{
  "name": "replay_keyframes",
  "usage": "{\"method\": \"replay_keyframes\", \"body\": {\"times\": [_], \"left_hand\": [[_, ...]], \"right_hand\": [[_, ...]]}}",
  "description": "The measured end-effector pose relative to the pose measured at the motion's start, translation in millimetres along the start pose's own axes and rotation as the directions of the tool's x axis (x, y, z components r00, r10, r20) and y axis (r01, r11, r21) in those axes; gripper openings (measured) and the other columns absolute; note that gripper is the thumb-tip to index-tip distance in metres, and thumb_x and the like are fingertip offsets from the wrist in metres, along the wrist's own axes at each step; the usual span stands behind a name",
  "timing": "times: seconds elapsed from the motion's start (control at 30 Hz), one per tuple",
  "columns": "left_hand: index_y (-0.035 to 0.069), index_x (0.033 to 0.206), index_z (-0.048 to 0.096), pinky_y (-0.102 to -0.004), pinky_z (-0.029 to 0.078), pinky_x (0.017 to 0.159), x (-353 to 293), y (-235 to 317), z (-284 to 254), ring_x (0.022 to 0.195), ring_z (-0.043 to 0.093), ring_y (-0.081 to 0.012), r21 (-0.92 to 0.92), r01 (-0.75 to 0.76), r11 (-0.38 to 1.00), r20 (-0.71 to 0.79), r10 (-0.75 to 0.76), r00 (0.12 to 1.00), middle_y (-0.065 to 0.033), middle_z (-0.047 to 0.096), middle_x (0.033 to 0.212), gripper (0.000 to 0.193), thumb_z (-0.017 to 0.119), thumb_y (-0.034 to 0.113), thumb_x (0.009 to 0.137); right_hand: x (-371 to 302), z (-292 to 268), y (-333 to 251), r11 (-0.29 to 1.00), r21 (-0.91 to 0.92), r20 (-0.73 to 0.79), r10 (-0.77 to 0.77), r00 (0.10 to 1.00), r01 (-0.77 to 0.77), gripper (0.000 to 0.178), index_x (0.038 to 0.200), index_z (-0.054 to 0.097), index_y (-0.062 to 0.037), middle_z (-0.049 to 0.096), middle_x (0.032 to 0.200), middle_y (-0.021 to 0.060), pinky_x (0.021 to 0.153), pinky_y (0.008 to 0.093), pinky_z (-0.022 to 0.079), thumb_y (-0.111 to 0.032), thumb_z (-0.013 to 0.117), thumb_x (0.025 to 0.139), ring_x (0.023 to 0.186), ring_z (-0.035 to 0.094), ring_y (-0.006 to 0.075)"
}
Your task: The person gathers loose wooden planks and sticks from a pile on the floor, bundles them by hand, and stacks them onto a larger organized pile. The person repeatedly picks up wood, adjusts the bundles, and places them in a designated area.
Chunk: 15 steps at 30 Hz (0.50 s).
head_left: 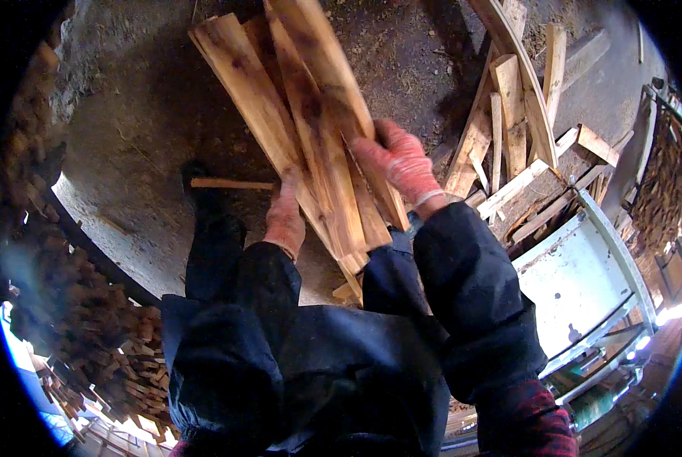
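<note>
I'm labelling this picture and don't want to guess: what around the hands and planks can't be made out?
All in the head view:
- Left gloved hand: fingertips not clear, lost against or behind the wooden planks.
- Right gloved hand: finger detail smeared by blur.
- Rightmost held plank: far end cut off by the top edge.
- Stacked wood pieces, lower left: outer part lost in the dark fisheye rim.
</note>
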<state>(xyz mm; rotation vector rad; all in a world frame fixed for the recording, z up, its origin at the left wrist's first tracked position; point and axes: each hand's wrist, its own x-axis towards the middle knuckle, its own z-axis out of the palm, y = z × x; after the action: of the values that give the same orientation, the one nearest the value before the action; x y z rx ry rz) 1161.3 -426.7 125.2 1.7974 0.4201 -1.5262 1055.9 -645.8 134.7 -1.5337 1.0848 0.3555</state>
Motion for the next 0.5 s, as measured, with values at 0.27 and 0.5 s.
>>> {"method": "replay_keyframes", "body": {"times": [0.27,0.5], "left_hand": [[-0.001,0.139,0.041,-0.032,0.034,0.105,21.8,4.1,-7.9,0.121,0.047,-0.0215,-0.148,0.014,0.989,0.018,-0.011,1.0,-0.0091,0.049,0.135,0.069,0.059,0.046,0.091],[0.004,0.129,0.052,-0.0341,0.041,0.099,47.4,-10.6,-14.7,0.113,0.053,-0.0195,-0.586,0.154,0.795,0.168,-0.066,0.984,-0.0059,0.057,0.122,0.056,0.069,0.036,0.086]], "right_hand": [[21.4,-1.4,23.2,0.7,0.586,0.325,0.26,0.909,-0.409,0.07,0.131,0.053,-0.0042,0.058,0.125,0.0057,0.101,0.0309,0.038,-0.062,0.043,0.093,0.115,0.051,0.0146],[40.2,23.3,29.4,0.65,0.567,0.234,0.461,0.856,-0.506,0.072,0.122,0.06,-0.0006,0.063,0.117,0.0087,0.095,0.0289,0.041,-0.064,0.048,0.089,0.105,0.057,0.0173]]}}
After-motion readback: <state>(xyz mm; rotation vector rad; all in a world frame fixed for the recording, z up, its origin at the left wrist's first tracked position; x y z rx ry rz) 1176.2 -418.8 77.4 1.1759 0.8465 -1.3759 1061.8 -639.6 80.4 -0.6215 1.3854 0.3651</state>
